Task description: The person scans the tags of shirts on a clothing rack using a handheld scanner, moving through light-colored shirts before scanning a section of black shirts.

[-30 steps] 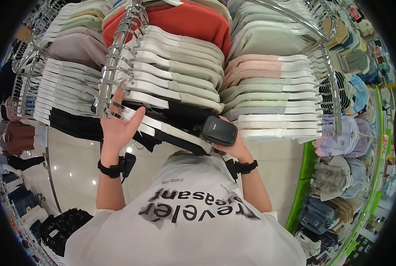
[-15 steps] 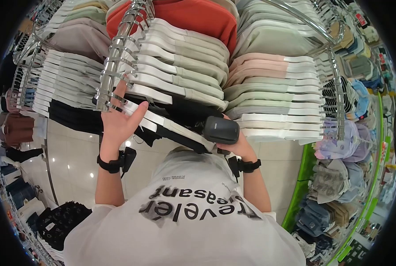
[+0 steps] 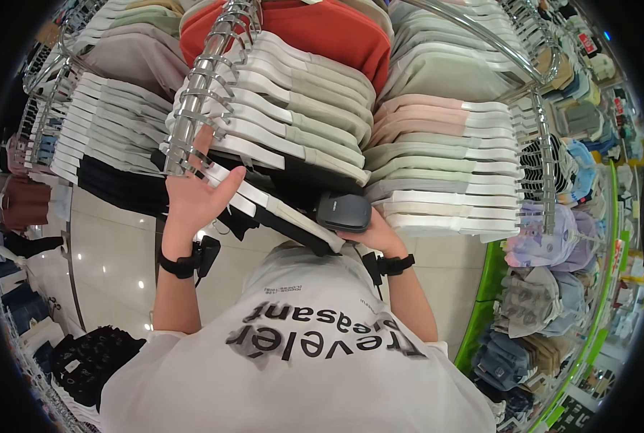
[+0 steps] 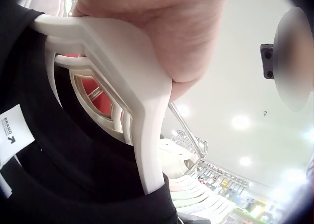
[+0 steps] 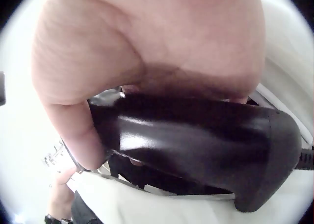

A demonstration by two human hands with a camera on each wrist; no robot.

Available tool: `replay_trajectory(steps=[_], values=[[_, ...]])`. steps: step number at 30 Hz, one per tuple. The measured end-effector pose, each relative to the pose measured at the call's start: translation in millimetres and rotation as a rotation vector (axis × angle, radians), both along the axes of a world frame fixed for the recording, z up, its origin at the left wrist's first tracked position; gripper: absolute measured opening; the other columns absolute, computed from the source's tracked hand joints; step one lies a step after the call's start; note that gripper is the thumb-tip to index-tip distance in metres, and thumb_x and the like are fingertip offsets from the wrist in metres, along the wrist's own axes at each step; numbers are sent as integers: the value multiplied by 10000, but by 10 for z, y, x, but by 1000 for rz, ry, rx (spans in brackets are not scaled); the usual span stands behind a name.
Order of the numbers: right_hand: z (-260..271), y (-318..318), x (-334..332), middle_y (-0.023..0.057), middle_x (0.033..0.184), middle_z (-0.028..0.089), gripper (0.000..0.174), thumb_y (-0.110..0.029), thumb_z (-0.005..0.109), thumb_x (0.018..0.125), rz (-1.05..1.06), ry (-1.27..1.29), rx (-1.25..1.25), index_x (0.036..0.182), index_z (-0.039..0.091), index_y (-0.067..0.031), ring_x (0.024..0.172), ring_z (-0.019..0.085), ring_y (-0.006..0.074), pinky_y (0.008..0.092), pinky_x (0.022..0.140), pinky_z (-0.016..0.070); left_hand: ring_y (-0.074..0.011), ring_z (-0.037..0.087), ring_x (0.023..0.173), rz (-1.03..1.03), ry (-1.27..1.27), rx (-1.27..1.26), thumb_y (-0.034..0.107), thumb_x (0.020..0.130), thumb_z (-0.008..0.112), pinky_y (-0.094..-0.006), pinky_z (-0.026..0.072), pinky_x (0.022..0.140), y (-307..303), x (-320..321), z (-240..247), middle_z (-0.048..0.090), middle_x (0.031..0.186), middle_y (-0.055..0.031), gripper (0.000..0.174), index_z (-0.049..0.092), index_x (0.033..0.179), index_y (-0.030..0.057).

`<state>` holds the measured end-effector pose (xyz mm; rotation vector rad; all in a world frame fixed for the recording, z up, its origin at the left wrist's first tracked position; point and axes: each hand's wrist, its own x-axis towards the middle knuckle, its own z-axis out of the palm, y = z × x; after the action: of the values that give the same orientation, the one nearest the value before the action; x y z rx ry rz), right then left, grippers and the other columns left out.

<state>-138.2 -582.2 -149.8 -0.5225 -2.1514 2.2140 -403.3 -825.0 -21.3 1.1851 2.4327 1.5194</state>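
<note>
My left hand (image 3: 198, 202) grips the top of a white hanger (image 4: 140, 111) at the near end of the chrome rail (image 3: 192, 119), thumb apart and fingers reaching up past the hook. A black shirt (image 4: 93, 155) with a white neck label (image 4: 14, 136) hangs on it. My right hand (image 3: 381, 234) holds a black handheld device (image 3: 343, 211) with a rounded head over the shirt's right side. In the right wrist view the fingers wrap around its glossy handle (image 5: 196, 140), and a cord (image 5: 306, 158) leaves the handle's end.
Cream and pale green shirts (image 3: 329, 119) hang behind on the same rail, then a red one (image 3: 293, 43). Side rails carry grey and black garments (image 3: 120, 184) at left, pink and white ones (image 3: 444, 198) at right. A tiled floor (image 3: 113, 252) lies below.
My right hand has moved the black device left, further over the shirt. My left hand keeps its hold on the hanger. The head view has shifted slightly.
</note>
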Motion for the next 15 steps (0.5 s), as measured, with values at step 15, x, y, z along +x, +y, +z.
replay_trajectory(steps=[15], values=[[404,57,-58,33,967,743,354,-14,841,803,-128,-31,178,1131,708,-8,845,663,118,298,770,553,-238,620,1250,-31,52,-101,137,807,841,-374,458,1082,-64,-41,64,657,1349,-204,802,499,1507,-49]])
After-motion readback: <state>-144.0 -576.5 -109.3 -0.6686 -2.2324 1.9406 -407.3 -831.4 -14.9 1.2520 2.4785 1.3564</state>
